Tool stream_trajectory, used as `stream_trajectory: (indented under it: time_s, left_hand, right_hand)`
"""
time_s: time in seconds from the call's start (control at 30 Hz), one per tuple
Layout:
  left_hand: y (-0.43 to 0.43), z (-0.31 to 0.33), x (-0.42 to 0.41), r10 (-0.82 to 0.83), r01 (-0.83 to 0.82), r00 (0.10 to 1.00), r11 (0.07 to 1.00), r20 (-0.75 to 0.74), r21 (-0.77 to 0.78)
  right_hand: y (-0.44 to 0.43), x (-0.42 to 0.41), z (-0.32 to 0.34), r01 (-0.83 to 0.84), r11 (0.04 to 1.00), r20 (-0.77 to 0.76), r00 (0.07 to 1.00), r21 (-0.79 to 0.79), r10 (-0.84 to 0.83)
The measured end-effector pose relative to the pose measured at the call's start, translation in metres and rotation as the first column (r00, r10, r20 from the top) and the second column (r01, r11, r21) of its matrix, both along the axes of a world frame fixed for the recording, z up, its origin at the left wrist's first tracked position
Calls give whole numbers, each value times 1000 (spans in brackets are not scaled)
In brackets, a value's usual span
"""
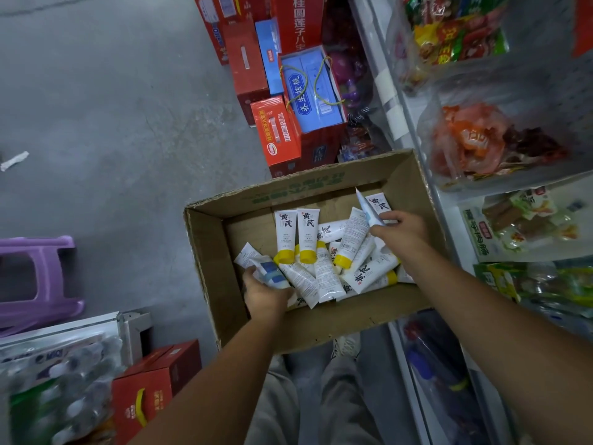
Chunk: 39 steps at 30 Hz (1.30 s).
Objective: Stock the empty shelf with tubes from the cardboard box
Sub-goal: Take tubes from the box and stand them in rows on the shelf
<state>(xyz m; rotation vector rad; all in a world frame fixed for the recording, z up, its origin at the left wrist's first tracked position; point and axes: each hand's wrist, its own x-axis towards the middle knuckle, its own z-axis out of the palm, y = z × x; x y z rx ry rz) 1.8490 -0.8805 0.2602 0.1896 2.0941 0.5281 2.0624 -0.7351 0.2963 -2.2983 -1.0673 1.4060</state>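
Many white tubes [321,271] with yellow caps lie in a heap inside the open cardboard box [205,252]. The box sits on the grey floor [112,107], just beside a white shelf [398,101] full of snack bags [481,139]. Red boxes [279,133] and a blue box [314,91] stand past the far side of the cardboard box. A purple stool [35,277] is off to the left, well apart.

The left hand [266,293] is curled round some blue-marked tubes [269,271] at the left side of the box. The right hand [401,229] pinches one blue-striped tube [369,210] at the far right side, above the heap.
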Motion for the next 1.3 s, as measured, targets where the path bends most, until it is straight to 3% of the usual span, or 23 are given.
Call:
stream_trajectory:
  time_s: [0.17,0.3,0.47,0.67,0.87,1.13,1.3]
  left_hand:
    - [-8,1,-15,199,-187,958,980,207,-74]
    - [-6,23,-24,289,-252,891,956,350,-149]
    - [-6,55,-37,138,-98,844,990,518,-104]
    - [-4,81,-44,39,-46,768,999,640,-6]
    - [11,120,-38,-183,121,678,983,712,138]
    - [28,194,-19,-482,324,517,875,708,359]
    - [29,244,5,-730,486,412,682,545,546]
  right_hand:
    - [-8,1,9,124,989,-176,975,-81,-136]
    - [-22,4,23,180,975,-396,892,-132,-218]
    - [-41,6,49,221,966,-518,815,-135,-259]
    - [-60,4,90,272,961,-553,792,-59,-258]
    - [-84,10,142,350,935,-560,788,65,-256]
    - [-126,35,230,507,841,-633,718,189,-290]
    - [-155,56,278,567,791,-624,710,229,-328]
